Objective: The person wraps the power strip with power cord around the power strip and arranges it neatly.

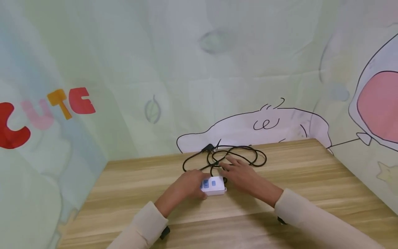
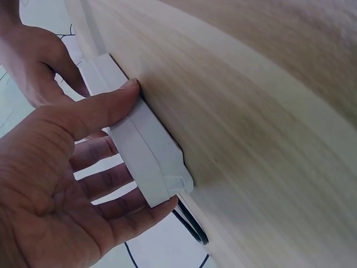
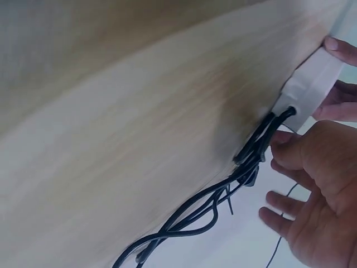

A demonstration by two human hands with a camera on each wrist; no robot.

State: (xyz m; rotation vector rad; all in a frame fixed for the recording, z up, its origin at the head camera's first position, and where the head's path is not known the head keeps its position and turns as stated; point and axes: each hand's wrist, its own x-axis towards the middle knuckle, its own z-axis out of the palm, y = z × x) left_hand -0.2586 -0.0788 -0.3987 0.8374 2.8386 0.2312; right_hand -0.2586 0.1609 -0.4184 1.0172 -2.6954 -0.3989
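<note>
A white power strip (image 1: 215, 189) with blue sockets lies on the wooden table. My left hand (image 1: 190, 184) grips it from the left; in the left wrist view the thumb (image 2: 120, 103) presses one long side and the fingers reach round the other. A black cord (image 3: 192, 204) leaves the strip's right end and lies in loose loops behind it. My right hand (image 1: 240, 173) is spread beside that end, its fingers over the cord. In the right wrist view its thumb is close to the cord; whether they touch, I cannot tell.
The cord's black plug (image 1: 209, 148) lies at the back edge of the wooden table (image 1: 136, 186). Right behind the table hangs a printed cloth backdrop (image 1: 149, 69) with cartoon drawings, which also runs along both sides.
</note>
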